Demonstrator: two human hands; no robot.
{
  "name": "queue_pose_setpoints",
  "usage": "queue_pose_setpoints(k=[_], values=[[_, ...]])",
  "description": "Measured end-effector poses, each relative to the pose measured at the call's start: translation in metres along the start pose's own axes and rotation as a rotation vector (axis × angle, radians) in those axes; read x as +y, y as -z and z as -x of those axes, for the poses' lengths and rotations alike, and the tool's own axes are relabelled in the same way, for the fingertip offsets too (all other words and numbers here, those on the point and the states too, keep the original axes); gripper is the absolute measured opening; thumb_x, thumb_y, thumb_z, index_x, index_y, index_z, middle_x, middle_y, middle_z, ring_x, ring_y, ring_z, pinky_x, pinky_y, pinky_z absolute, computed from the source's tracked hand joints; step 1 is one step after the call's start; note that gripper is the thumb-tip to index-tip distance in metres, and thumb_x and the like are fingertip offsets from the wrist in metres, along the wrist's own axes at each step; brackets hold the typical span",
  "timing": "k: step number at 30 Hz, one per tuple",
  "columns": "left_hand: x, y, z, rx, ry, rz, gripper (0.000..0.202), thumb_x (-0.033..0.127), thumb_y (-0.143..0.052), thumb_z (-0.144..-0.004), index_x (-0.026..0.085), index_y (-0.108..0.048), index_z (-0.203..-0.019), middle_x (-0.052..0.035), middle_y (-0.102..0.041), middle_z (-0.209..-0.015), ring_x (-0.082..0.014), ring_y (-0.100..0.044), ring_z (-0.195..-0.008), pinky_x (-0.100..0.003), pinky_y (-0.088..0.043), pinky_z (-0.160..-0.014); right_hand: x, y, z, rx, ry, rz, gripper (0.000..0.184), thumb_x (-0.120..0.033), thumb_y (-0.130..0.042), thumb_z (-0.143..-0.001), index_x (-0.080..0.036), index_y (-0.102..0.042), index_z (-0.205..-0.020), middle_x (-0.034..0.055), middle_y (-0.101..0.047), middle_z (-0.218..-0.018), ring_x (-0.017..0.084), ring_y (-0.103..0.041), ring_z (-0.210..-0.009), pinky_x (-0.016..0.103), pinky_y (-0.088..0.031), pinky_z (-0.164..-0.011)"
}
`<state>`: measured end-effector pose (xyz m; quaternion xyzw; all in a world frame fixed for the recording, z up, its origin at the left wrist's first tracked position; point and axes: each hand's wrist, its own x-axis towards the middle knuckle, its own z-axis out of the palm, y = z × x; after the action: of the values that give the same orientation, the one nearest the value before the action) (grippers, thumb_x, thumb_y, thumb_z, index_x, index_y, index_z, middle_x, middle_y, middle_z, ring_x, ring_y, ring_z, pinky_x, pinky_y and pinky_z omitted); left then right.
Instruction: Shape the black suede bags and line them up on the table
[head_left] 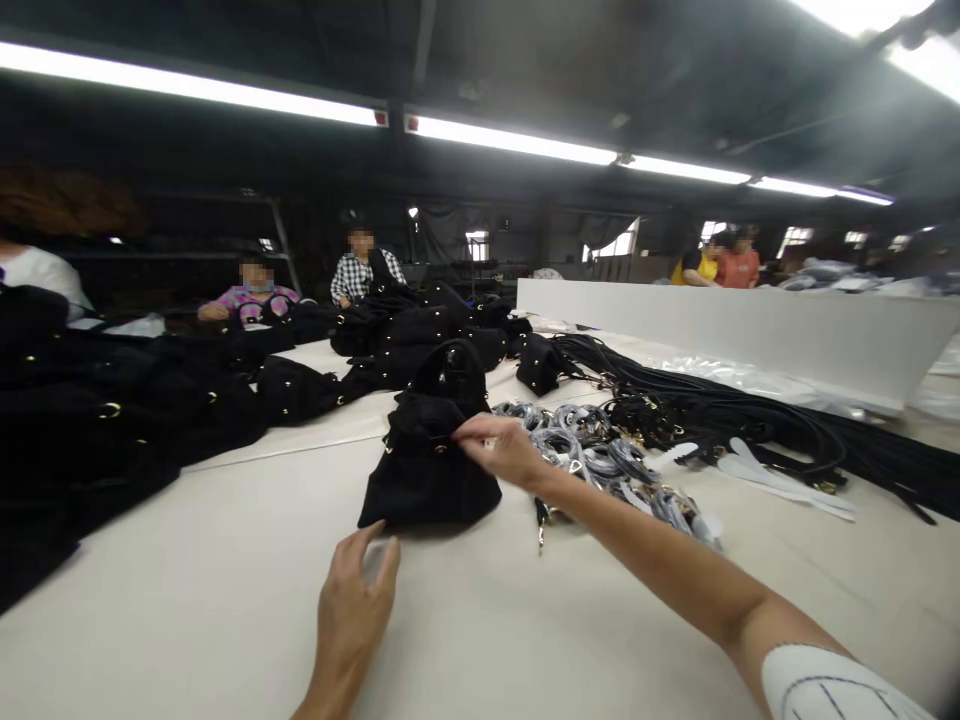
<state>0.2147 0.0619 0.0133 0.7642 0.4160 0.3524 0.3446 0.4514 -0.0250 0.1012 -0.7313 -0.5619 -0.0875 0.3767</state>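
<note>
A black bag (427, 490) with gold-coloured fittings and a raised top handle stands on the pale table in front of me. My right hand (502, 448) reaches in from the right, its fingers pinched together at the upper front of the bag, by a small gold fitting. Exactly which part of the bag is between the fingertips is hidden. My left hand (356, 590) is at the bag's lower left corner, thumb and fingers apart, with the fingertips at or just touching the bottom edge.
Black bags (127, 420) are heaped along the left, with another pile (420, 335) behind. To the right lie wrapped coiled straps (592, 445), long black straps (720, 400) and white strips (780, 480). A low white partition (697, 325) crosses the back right. Several people work beyond.
</note>
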Motion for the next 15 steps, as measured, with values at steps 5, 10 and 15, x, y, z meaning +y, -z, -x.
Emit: queue_pose_setpoints(k=[5,10,15], values=[[-0.005,-0.007,-0.001,0.042,0.081,0.063,0.056,0.060,-0.048,-0.072,0.018,-0.064,-0.104,-0.0122,-0.065,-0.114,-0.0314,-0.062,-0.106,-0.048,-0.046,-0.101,0.092,0.056,-0.078,0.279,-0.501,0.160,0.045,-0.022,-0.062,-0.089,-0.011,-0.058,-0.132,0.0194,-0.055,-0.136,0.031,-0.058,-0.121,0.045,-0.044,-0.107],[-0.009,-0.008,-0.003,0.059,0.146,0.092,0.048,0.061,-0.049,-0.070,0.022,-0.065,-0.095,-0.0099,-0.069,-0.108,-0.0317,-0.063,-0.103,-0.049,-0.047,-0.098,0.173,0.060,-0.123,0.305,-0.843,0.230,0.069,-0.039,-0.080,-0.078,0.000,-0.055,-0.129,0.0319,-0.048,-0.137,0.044,-0.047,-0.130,0.058,-0.042,-0.106],[-0.012,-0.009,-0.004,0.051,0.132,0.100,0.042,0.059,-0.049,-0.074,0.024,-0.065,-0.091,-0.0075,-0.070,-0.104,-0.0295,-0.064,-0.102,-0.047,-0.048,-0.097,0.211,0.043,-0.139,0.316,-0.889,0.208,0.036,-0.037,-0.069,-0.091,-0.013,-0.062,-0.117,0.0126,-0.060,-0.127,0.028,-0.058,-0.118,0.052,-0.049,-0.101]])
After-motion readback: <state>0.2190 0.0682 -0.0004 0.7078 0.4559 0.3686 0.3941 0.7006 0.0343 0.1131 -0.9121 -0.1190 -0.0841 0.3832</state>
